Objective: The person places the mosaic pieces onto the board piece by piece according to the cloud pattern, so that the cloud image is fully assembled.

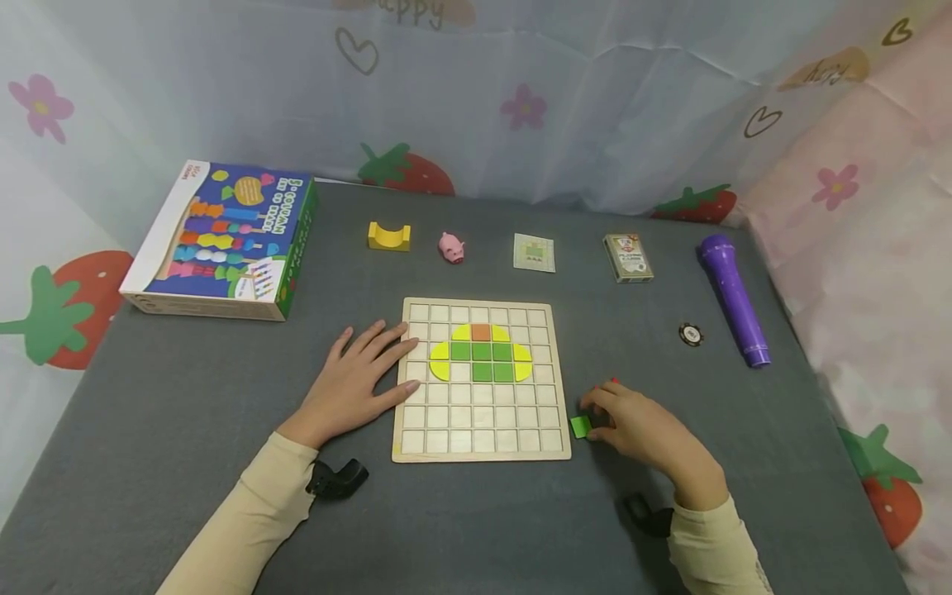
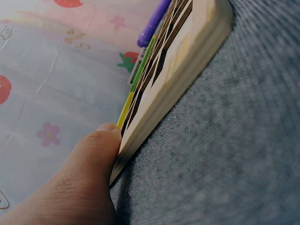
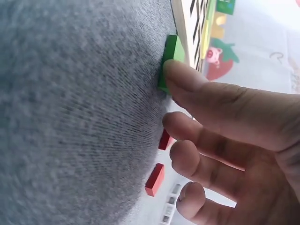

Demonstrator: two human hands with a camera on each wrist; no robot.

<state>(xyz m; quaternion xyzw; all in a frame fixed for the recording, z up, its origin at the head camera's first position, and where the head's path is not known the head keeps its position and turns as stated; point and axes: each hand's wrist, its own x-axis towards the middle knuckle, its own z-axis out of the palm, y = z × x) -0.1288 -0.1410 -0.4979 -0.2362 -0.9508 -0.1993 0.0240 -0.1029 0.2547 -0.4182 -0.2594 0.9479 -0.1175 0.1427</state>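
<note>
A square wooden grid board [image 1: 435, 446] lies in the middle of the grey table. Yellow curved pieces, green squares [image 1: 482, 351] and one orange square [image 1: 480, 332] sit in its upper cells. Spread over the board's left edge, my left hand [image 1: 357, 384] rests with its fingertips on the frame; its thumb [image 2: 96, 150] presses the rim. My right hand [image 1: 643, 426] is just right of the board, its thumb touching a loose green square block [image 3: 174, 49] on the table. The index finger [image 3: 178, 124] stands apart from the thumb. Red blocks [image 3: 154, 179] lie beyond these fingers, mostly hidden in the head view.
Behind the board are a yellow arched block [image 1: 389, 238], a pink pig figure [image 1: 451, 247], a pattern card [image 1: 534, 253] and a playing card box [image 1: 629, 258]. A toy box [image 1: 223, 240] stands left. Right are a chip [image 1: 691, 334] and a purple microphone-shaped object [image 1: 735, 302].
</note>
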